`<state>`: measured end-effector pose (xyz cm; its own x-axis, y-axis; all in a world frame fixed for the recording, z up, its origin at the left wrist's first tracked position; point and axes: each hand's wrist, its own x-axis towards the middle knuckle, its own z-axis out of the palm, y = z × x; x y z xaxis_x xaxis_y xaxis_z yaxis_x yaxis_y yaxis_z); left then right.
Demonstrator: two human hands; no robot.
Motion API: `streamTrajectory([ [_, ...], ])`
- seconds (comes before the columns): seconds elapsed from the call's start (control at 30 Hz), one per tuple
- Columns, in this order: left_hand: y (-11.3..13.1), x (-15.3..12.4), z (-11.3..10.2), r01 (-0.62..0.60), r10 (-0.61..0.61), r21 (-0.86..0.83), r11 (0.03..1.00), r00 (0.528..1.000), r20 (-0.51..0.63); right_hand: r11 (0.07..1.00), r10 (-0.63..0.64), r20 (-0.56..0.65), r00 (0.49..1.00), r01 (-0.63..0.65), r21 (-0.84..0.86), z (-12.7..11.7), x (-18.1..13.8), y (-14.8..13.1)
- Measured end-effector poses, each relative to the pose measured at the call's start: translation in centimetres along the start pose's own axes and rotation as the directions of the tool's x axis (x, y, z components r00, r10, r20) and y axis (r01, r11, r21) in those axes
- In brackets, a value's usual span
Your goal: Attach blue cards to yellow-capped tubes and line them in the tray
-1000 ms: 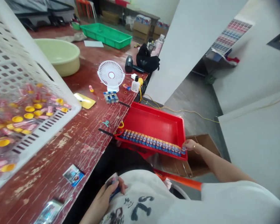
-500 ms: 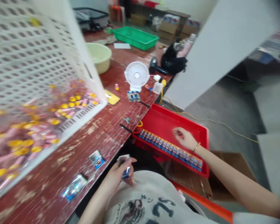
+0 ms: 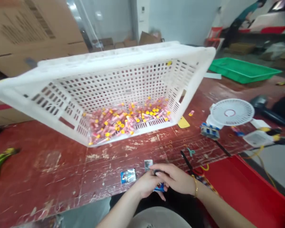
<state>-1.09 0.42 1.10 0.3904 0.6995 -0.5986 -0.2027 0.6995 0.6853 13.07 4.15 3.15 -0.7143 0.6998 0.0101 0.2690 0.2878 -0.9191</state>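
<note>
My left hand (image 3: 146, 186) is closed around a small blue printed packet (image 3: 159, 187), low at the table's front edge. Over it lies my right hand (image 3: 179, 180), its fingers bent and closed on the same packet. Much of the packet is hidden by the fingers. A second blue and silver packet (image 3: 128, 176) lies flat on the table just left of my hands. Behind my fingertips a third small packet (image 3: 148, 164) is partly covered.
A large white plastic basket (image 3: 123, 69) lies tipped on the red table (image 3: 49, 171), holding pink tubes with yellow caps (image 3: 118, 123). A red tray (image 3: 242, 186) is on my right. A white fan (image 3: 232, 112), green tray (image 3: 247, 71) and bananas (image 3: 0, 161) stand around; a person (image 3: 245, 17) is far back.
My view has swung left. My right hand has left the red tray and come over to my left hand, closing on the packet held there.
</note>
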Motion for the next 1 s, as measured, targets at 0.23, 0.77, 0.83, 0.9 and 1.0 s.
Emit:
streamTrajectory([
  [0.23,1.7,-3.1,-4.0,-0.024,0.053,-0.301,0.953,0.995,0.087,0.943,0.010,0.132,0.991,-0.054,0.328,1.1,5.8,-0.4],
  [0.77,2.9,-4.6,-5.6,-0.351,0.245,-0.262,0.899,0.899,-0.363,0.957,0.123,-0.469,0.875,0.021,0.289,-0.9,24.8,3.3],
  [0.83,2.8,-4.0,-5.9,-0.351,0.232,-0.275,0.895,0.894,-0.384,0.928,0.146,-0.449,0.881,0.036,0.372,-0.9,22.3,3.9],
  [0.9,2.7,-3.4,-6.3,-0.338,0.222,-0.252,0.907,0.891,-0.396,0.885,0.181,-0.405,0.896,0.031,0.464,-0.7,19.6,4.3],
  [1.0,2.4,-3.0,-6.8,-0.335,0.216,-0.209,0.919,0.870,-0.444,0.804,0.243,-0.310,0.919,-0.011,0.595,-0.2,15.4,4.5],
])
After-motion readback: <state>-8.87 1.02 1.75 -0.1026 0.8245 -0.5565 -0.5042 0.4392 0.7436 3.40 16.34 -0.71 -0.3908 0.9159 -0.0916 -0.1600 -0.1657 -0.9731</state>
